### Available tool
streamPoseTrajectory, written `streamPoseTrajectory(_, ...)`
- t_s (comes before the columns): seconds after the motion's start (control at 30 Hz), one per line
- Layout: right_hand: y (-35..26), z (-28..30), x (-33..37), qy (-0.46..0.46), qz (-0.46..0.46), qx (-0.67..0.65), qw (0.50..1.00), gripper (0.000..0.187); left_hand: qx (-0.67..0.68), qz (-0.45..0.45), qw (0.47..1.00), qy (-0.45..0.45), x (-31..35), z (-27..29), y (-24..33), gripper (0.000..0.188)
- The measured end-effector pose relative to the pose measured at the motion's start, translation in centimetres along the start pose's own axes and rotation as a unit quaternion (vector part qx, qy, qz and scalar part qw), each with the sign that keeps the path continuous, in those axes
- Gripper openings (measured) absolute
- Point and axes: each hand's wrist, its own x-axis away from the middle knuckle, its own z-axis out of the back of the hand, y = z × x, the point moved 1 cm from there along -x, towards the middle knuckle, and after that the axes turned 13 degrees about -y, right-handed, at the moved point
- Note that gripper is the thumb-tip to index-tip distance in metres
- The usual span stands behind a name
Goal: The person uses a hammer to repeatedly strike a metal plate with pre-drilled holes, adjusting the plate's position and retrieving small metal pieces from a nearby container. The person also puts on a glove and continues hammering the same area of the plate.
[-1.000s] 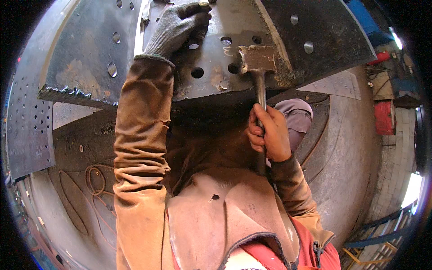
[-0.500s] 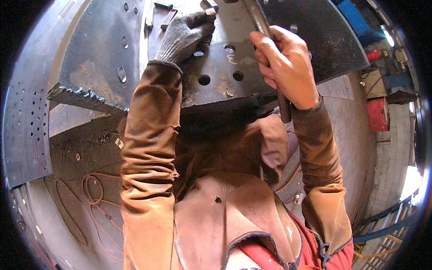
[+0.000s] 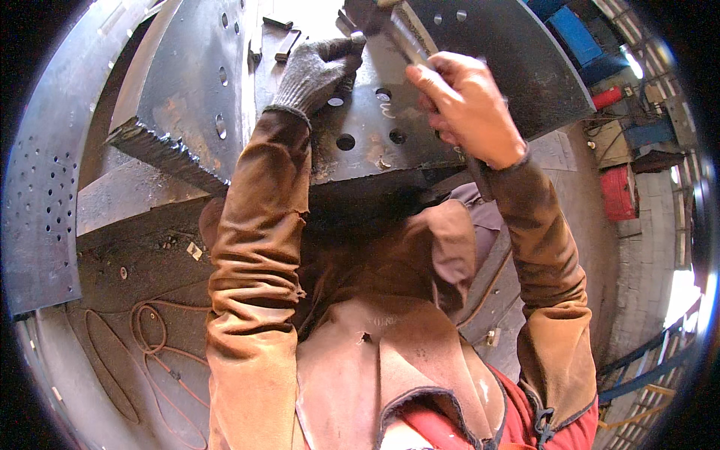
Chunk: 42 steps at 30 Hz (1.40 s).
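Note:
My left hand (image 3: 311, 71), in a grey knit glove, is closed in a pinch above the dark steel plate (image 3: 435, 124). A pale tip shows at its fingers; what they pinch is too small to make out. My bare right hand (image 3: 472, 105) is wrapped round the metal handle of a hammer (image 3: 407, 39). The hammer's dark head is at the top of the view, just beyond my left fingertips. Whether it touches anything there cannot be seen. Beside the left hand lie small steel bars (image 3: 287, 46). Round holes pierce the plate below both hands.
An upright steel plate (image 3: 176, 90) with a rough-cut edge stands left of my hands. Farther left is another plate (image 3: 41, 217) with many holes. A brown hose (image 3: 146, 349) coils on the floor. Blue and red equipment (image 3: 619, 191) stands along the right side.
The hammer has swung down and left, bringing its head into view near my left fingertips. My left hand keeps its pinch by the small bars. The whole view has shifted slightly.

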Motion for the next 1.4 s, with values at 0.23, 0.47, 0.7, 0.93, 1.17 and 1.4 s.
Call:
streamPoseTrajectory(0.23, -5.7, 5.4, 7.5, 0.182, 0.173, -0.153, 0.956, 0.025, -0.035, -0.008, 0.999, -0.007, 0.2, 0.7, -0.4, 0.043)
streamPoseTrajectory(0.47, -0.4, 3.8, 2.0, 0.124, 0.079, 0.088, 0.985, 0.029, -0.014, 0.006, 1.000, 0.004, 0.1, 0.9, -1.6, 0.040)
streamPoseTrajectory(0.7, -1.0, 2.4, 2.1, 0.088, -0.003, -0.172, 0.981, 0.036, 0.090, 0.058, 0.993, 0.040, 0.9, -0.6, 2.7, 0.031)
streamPoseTrajectory(0.93, 0.6, 1.3, 4.3, 0.145, 0.078, -0.186, 0.969, 0.038, -0.053, 0.074, 0.995, 0.043, 2.4, -0.4, 8.9, 0.042)
streamPoseTrajectory(1.17, 2.3, 0.1, 4.7, 0.098, 0.034, -0.243, 0.964, 0.032, -0.150, 0.110, 0.979, 0.089, 3.2, -1.4, 11.3, 0.045)
streamPoseTrajectory(1.4, 2.1, -0.4, 4.2, 0.090, 0.017, -0.247, 0.965, 0.030, -0.113, 0.046, 0.990, 0.068, 2.9, -1.2, 10.0, 0.040)
